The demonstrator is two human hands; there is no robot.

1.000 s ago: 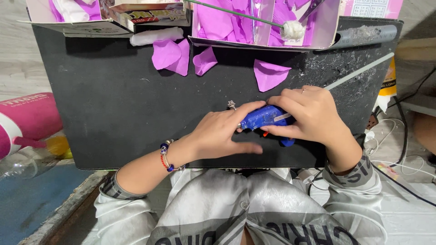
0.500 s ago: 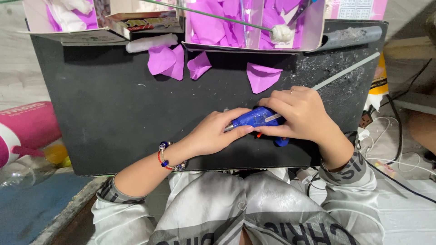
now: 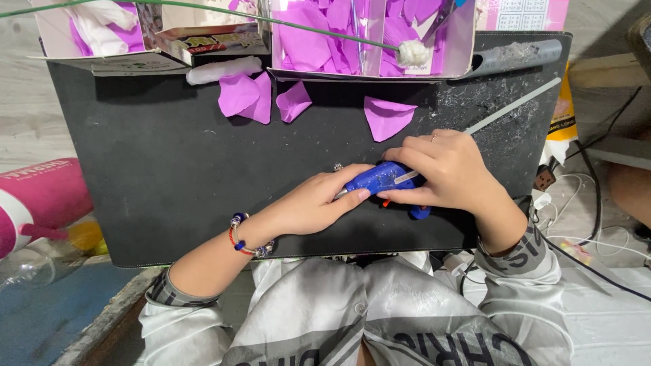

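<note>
Both hands meet over a small blue plastic glue gun (image 3: pixel 380 178) lying near the front middle of the black, glue-speckled worktop (image 3: pixel 163 176). The right hand (image 3: pixel 451 169) wraps over the gun's body, its grip pressed around it, with a pale glue stick showing under the fingers. The left hand (image 3: pixel 315 202), a beaded bracelet (image 3: pixel 245 237) at its wrist, pinches the gun's nozzle end between thumb and fingers.

Along the far edge stand 2 open cardboard boxes: the left box (image 3: pixel 102 41) holds white and purple scraps, while the right box (image 3: pixel 369 37) is full of purple paper petals. Between them lies a small flat printed carton (image 3: pixel 213 41) with a yellow and red label. 3 loose purple petals (image 3: pixel 388 116) lie on the worktop just before the boxes. A pink cylindrical container (image 3: pixel 37 200) with a white label band lies off the left edge.
</note>
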